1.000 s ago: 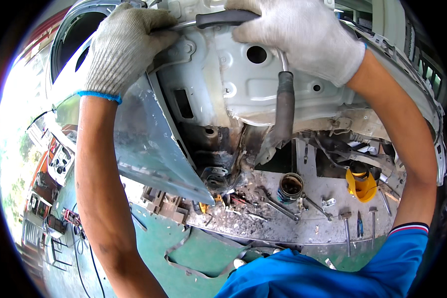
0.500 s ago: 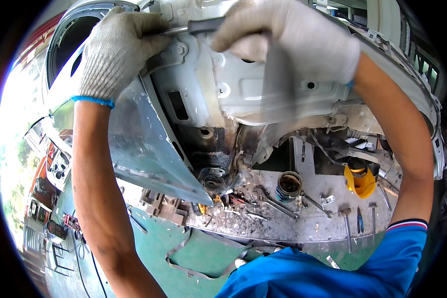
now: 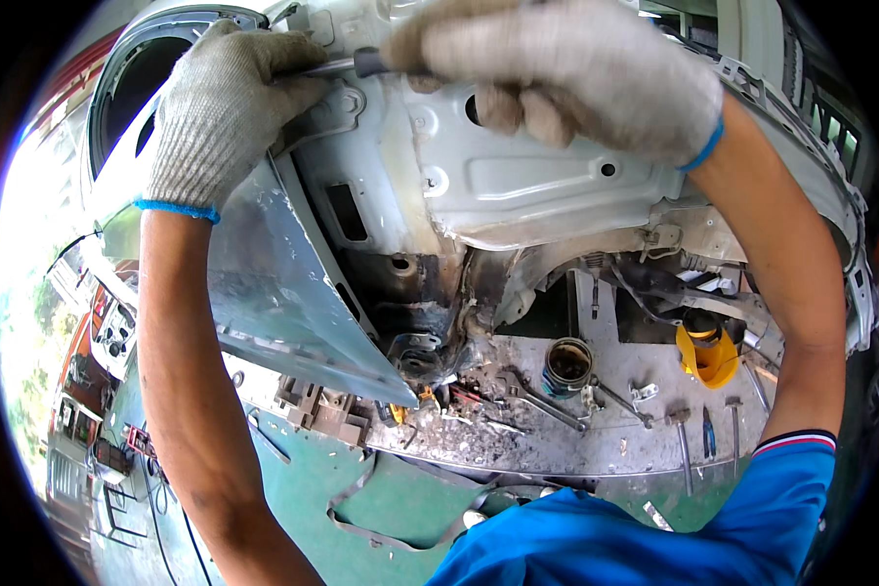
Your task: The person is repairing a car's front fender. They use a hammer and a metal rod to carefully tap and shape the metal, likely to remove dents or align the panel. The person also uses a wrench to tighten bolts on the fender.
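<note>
Steel chisel [image 3: 347, 65] gripped by both gloved hands.

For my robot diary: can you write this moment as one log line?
left hand: steadies chisel | right hand: gripping, blurred | work: white car body panel

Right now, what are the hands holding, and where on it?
Right hand grips a slim tool by its dark handle; left hand pinches its metal shaft.

A car repair workshop: stripped white car body [image 3: 518, 186], tools scattered on the floor [image 3: 557, 439]
</note>
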{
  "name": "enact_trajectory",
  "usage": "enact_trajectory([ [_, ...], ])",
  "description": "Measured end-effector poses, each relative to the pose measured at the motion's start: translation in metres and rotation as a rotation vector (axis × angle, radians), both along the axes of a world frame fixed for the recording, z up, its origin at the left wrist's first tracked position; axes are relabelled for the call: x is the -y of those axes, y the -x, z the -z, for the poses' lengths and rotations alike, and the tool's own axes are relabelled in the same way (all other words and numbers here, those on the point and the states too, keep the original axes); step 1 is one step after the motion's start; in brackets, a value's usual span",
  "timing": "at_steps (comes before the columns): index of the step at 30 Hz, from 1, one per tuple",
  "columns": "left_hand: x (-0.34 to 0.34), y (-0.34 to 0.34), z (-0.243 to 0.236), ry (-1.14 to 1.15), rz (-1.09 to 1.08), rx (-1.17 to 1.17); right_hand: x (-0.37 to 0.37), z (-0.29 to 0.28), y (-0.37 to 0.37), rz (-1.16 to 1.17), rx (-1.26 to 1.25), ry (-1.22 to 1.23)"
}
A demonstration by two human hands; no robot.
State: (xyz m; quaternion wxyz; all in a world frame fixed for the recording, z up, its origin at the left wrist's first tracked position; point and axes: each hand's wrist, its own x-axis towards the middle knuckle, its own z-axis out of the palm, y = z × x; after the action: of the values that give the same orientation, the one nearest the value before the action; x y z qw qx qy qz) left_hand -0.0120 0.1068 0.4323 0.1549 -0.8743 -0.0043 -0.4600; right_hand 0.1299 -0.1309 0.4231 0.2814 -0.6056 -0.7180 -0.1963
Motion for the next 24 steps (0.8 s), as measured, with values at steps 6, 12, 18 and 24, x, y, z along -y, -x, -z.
enact_trajectory([
  [6,-0.005,0.003,0.001,-0.02,-0.034,0.013,0.003,-0.006,0.015,0.251,0.798,-0.18],
  [12,0.004,0.003,0.002,0.001,-0.02,0.008,0.01,-0.008,0.015,-0.064,-0.533,0.195],
  [18,0.005,0.003,0.002,0.021,-0.001,0.029,0.004,-0.002,0.011,-0.096,-0.281,0.067],
  [24,0.0,0.001,0.0,-0.053,-0.013,0.038,-0.003,-0.007,0.042,0.09,-0.838,-0.044],
])
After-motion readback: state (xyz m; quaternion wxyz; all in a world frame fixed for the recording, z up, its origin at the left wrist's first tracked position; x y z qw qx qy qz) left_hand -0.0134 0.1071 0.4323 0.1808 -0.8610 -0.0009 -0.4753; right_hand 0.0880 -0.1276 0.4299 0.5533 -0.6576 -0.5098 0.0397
